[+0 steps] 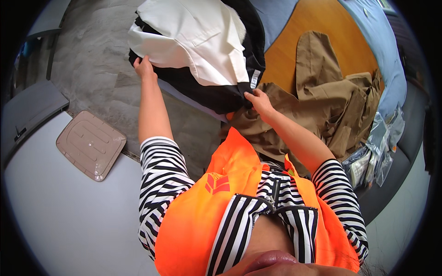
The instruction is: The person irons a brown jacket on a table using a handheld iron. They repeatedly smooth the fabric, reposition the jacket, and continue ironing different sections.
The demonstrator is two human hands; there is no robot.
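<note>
A white garment [198, 39] lies spread over a black garment [186, 83] at the far middle; whether the two are joined is unclear. My left hand [145, 69] is closed on their left edge, with the thumb on top and the fingertips hidden beneath. At the near right corner, my right hand [261, 102] pinches a black part of the cloth just below the white edge. The cloth hangs and folds between both hands. A rumpled brown garment [322, 103] lies right beside my right hand and forearm.
Under the brown garment is an orange-brown wooden surface [340, 27] bordered by light blue cloth [391, 60]. Clear plastic packages [373, 152] rest on a dark grey seat [400, 156] at right. A brown plastic lid [92, 145] lies at left, near a grey panel [34, 110].
</note>
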